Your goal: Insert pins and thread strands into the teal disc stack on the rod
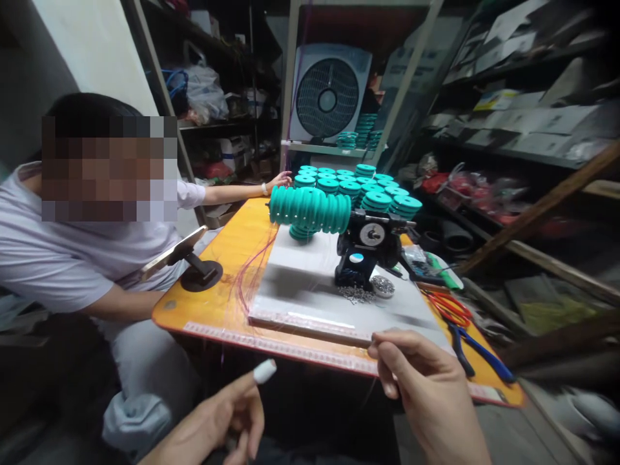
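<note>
My right hand (426,381) is over the front edge of the table, its thumb and forefinger pinched together. Whatever lies between those fingertips is too small to make out. Lower and to the left, my left hand (217,420) is in front of the table, forefinger stretched out with a white cover (264,371) on its tip and the other fingers loosely curled. Beyond both hands stands a black machine (363,242) with a row of teal spools (310,210) on its shaft. Small metal beads (356,295) lie at its base, beside a round dish (382,287) of them.
Many teal spools (349,187) are stacked behind the machine. Blue-handled pliers (484,355) and an orange cord (448,307) lie at the right. A phone on a stand (201,274) is at the left, near a seated person (62,239) reaching toward the spools. Pink threads (247,271) trail across the table.
</note>
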{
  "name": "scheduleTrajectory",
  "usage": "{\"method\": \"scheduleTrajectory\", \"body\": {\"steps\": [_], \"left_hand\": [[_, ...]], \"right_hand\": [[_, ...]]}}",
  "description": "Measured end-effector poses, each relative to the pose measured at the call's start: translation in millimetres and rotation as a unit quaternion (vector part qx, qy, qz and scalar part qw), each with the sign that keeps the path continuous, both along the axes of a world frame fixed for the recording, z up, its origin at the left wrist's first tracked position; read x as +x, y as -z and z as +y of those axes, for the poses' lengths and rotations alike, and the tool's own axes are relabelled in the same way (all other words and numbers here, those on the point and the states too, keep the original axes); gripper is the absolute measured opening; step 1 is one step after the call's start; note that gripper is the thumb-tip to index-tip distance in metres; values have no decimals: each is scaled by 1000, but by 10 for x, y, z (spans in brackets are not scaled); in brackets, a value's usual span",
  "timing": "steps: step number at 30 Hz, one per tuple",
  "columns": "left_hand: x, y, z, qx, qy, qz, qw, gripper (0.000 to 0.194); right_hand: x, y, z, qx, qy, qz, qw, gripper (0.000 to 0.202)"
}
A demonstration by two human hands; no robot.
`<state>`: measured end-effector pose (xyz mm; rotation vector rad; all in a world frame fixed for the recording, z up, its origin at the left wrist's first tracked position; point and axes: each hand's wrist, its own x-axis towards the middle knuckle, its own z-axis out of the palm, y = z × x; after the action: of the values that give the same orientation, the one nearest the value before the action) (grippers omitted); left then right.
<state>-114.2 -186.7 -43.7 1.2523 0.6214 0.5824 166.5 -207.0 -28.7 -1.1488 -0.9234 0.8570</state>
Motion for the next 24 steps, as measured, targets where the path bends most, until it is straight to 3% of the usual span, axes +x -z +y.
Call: {"method": "scheduleTrajectory", "body": {"steps": [2,4,6,9,11,14,17,24], "left_hand": [[-8,37,70,11,-128,-16,992,47],[28,17,118,79,-250,29,965,39],[150,-58,139,142,-299,76,941,34],[493,-212,137,142,-211,30,967,39],[753,-290,139,82,-136,-55,986,41],[1021,-332,169,-28,-87,-145,985,37],[1073,-326,235,-79,-51,-128,987,33],[910,-397,406,12,-95,-28,995,30]], "right_hand": [[26,2,-25,9,3,-26,1000,11],[14,-47,-43,10,-7,-83,996,9],[-49,-137,-45,15,-33,-166,985,8],[-193,-275,-9,40,-78,-258,962,10],[-265,-325,34,58,-83,-282,954,10],[-283,-353,101,83,-64,-318,942,9],[-242,-400,153,102,-63,-385,915,8],[-235,-617,250,200,-25,-578,791,14]]}}
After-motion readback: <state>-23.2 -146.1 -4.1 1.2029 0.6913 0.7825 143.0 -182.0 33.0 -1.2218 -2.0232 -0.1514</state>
